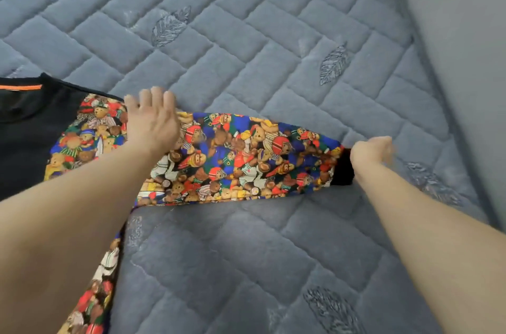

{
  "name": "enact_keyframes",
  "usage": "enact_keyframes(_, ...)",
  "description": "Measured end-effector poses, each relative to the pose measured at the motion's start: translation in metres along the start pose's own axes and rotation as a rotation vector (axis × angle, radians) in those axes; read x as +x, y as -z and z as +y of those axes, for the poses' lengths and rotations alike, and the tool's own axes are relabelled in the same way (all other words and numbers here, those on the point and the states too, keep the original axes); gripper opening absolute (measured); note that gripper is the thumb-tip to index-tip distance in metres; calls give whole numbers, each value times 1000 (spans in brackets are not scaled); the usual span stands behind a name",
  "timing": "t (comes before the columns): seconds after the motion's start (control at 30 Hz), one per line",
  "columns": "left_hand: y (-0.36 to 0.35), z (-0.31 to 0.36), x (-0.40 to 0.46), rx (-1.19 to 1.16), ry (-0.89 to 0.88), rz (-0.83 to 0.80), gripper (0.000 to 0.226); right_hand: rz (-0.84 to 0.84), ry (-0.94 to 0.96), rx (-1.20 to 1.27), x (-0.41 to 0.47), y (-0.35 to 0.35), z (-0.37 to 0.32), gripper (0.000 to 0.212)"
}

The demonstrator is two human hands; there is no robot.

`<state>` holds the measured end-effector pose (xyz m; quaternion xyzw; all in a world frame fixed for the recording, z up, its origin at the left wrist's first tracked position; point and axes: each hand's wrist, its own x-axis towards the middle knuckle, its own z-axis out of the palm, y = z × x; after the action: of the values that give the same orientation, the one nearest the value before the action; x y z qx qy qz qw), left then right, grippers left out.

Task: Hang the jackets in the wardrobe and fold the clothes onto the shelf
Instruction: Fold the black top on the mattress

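Two hands are on one garment, both mine. Garment [35, 136]: black body with an orange strip at the neck, lying flat on the bed at the 9 o'clock side of the view and running off the left edge. Its sleeve [241, 155], printed all over with teddy bears, is stretched out flat from the shoulder toward 3 o'clock, across the middle of the view. A second band of the same print runs down toward 7 o'clock under my left forearm.

Left hand [153, 120]: fingers straight and together, palm down, resting on the upper sleeve near the shoulder seam, fingertips pointing to 12 o'clock. It grips nothing.

Right hand [372, 151]: fingers curled, at the black cuff [342, 169] on the far end of the sleeve, touching it. The hand is blurred; it appears to pinch the cuff, but the exact finger placement cannot be made out.

Surface: grey quilted bed cover [246, 32] with stitched leaf motifs, beneath everything. A plain grey panel [465, 32] stands at 1 to 2 o'clock.
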<state>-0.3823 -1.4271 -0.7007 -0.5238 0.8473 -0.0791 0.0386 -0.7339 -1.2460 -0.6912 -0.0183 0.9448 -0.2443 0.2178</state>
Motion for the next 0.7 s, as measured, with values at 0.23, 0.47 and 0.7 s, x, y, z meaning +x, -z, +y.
enact_keyframes(0.23,-50,71,-65,-305,122,-509,75,-184,1170,-658,-74,-71,-10,63)
enact_keyframes(0.47,-67,22,-66,-252,26,-413,78,-78,833,-830,-31,-87,45,68)
enact_keyframes(0.7,-65,36,-73,-367,354,-512,89,-91,812,-742,-104,-127,25,73)
